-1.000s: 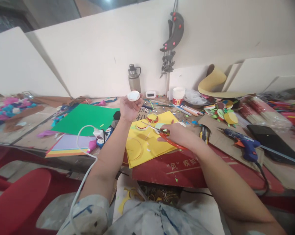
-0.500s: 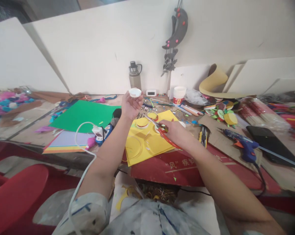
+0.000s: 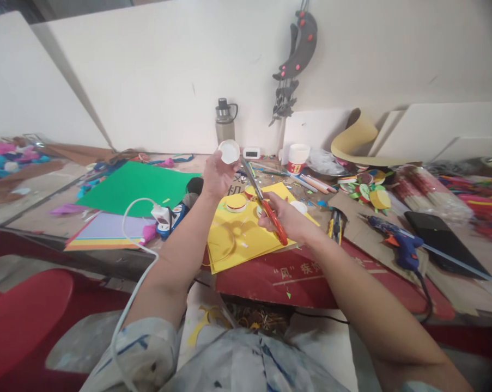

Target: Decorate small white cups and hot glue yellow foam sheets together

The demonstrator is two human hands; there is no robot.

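Observation:
My left hand [image 3: 219, 174] is closed on a small round white paper cup bottom [image 3: 229, 152], held up with its open face tilted toward me. In my right hand [image 3: 284, 215] are scissors with red-orange handles [image 3: 275, 220]. Their blades point up and left, close to the cup piece but apart from it. Below both hands lie yellow sheets [image 3: 229, 258]. A yellow-topped round piece [image 3: 236, 203] with a red and white rim sits on them, and other small round pieces are partly hidden by my right hand.
A green sheet [image 3: 135, 188] and a power strip [image 3: 174, 218] with a white cable lie left. Right are a box cutter [image 3: 336, 226], a blue glue gun [image 3: 401, 242] and a black phone [image 3: 445, 242]. A paper cup [image 3: 298, 159] and a bottle [image 3: 226, 122] stand behind.
The cup piece has been tipped so its round face turns toward me. The scissors have swung more upright, their blades rising closer to it.

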